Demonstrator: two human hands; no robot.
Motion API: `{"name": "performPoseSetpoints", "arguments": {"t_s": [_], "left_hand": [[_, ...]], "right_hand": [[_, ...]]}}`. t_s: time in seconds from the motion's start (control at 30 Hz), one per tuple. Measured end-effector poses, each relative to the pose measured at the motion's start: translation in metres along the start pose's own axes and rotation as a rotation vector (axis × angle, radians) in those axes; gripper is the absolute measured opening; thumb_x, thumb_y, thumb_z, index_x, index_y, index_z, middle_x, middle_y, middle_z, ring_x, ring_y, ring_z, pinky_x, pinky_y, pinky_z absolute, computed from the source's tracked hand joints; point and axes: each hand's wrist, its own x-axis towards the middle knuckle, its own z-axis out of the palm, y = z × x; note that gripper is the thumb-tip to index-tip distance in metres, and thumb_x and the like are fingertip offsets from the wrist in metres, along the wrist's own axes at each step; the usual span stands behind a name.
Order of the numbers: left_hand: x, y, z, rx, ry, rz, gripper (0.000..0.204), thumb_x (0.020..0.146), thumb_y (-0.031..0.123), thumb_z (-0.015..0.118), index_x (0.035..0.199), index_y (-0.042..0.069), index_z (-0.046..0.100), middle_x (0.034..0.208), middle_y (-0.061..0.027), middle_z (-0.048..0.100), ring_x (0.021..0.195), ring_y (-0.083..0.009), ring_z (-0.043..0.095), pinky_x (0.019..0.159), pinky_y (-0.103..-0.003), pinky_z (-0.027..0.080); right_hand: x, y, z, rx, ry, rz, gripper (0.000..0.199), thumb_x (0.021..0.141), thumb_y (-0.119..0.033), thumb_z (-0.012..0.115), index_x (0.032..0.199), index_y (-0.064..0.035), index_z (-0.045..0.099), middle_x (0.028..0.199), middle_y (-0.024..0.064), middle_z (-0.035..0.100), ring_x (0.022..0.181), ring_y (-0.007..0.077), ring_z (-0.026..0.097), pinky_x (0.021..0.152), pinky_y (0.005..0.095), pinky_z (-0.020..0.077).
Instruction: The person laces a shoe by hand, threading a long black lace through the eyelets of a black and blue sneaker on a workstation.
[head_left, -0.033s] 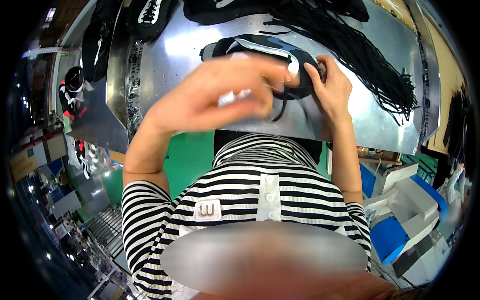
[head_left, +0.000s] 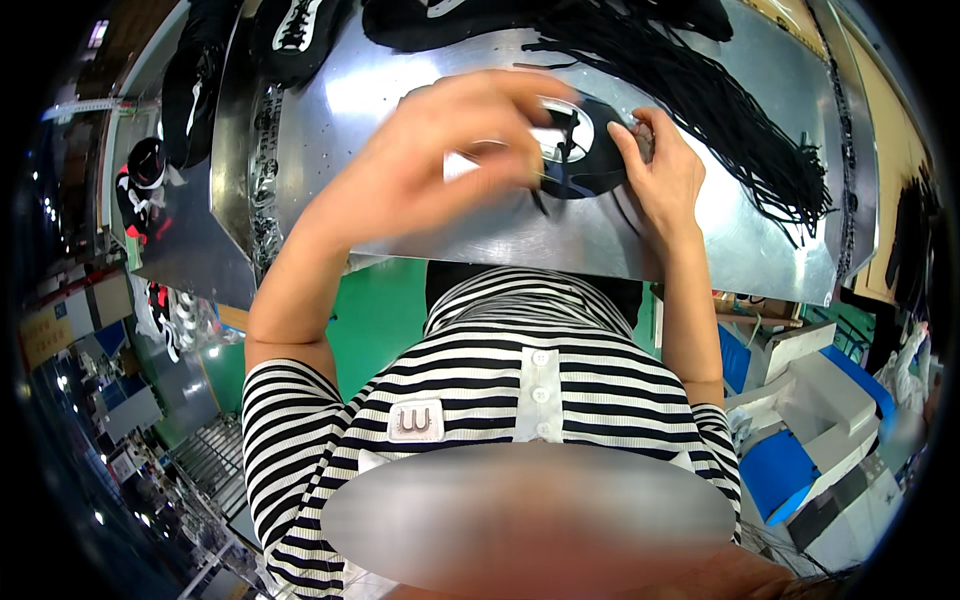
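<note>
Left grip: my left hand [head_left: 440,165] is curling its fingers over the black shoe [head_left: 585,150], pinching a lace end, though blur hides how tightly.
Right grip: my right hand [head_left: 665,175] is pressing the shoe's right side, fingers closed against it.
Shoe: lying at upper centre of the frame on the metal surface [head_left: 400,85].
Doing it well: I am judging that steadying firmly while drawing the lace evenly matters.
Nearby: black laces [head_left: 740,130] piling at upper right.

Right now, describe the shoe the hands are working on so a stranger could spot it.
Start at the shiny metal worktable. Near its front edge, between the left hand and the right hand, lies a black shoe upper. Unlike the loose black laces heaped to its right, it has a white oval opening and is being handled.
</note>
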Motion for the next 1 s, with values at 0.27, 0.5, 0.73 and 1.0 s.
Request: {"name": "performPoseSetpoints", "arguments": {"t_s": [0.27,0.5,0.73,1.0], "left_hand": [[0.016,-0.026,0.052,0.212,0.195,-0.122,0.014,0.082,0.004,0.072,0.094,0.0,0.065,0.106,-0.0098,0.065,0.095,-0.0249,0.062,0.082,-0.033,0.05],[-0.027,-0.034,0.038,0.72,0.008,-0.382,0.03,0.091,0.019,0.069,0.115,0.003,0.063,0.106,-0.0145,0.067,0.093,-0.0293,0.065,0.081,-0.037,0.05],[-0.007,-0.082,0.061,-0.819,-0.017,-1.256,0.054,0.096,0.056,0.055,0.098,0.004,0.066,0.076,-0.0034,0.062,0.074,-0.009,0.059,0.068,-0.022,0.046],[-0.013,-0.065,0.08,-0.55,0.214,-0.978,0.026,0.093,0.027,0.068,0.078,0.006,0.064,0.066,0.0029,0.059,0.054,-0.0038,0.042,0.049,-0.022,0.033]], "right_hand": [[-0.006,-0.039,0.0,0.997,-0.272,0.127,0.014,0.091,-0.013,0.069,0.101,-0.0025,0.069,0.081,-0.0034,0.058,0.075,0.0036,0.053,0.067,0.0189,0.0414],[-0.001,-0.034,0.026,1.201,-0.201,0.458,0.015,0.095,-0.011,0.064,0.108,-0.0023,0.062,0.08,-0.0004,0.062,0.056,0.0009,0.041,0.049,0.0166,0.0265],[-0.005,-0.032,0.047,0.933,-0.189,0.428,0.028,0.085,-0.008,0.073,0.111,-0.0031,0.062,0.084,0.0058,0.07,0.068,0.0105,0.063,0.063,0.0247,0.0502],[-0.012,-0.03,0.041,0.732,-0.195,0.202,0.033,0.086,-0.01,0.074,0.115,-0.0042,0.06,0.085,0.0023,0.07,0.07,0.008,0.061,0.063,0.0223,0.0493]]}}
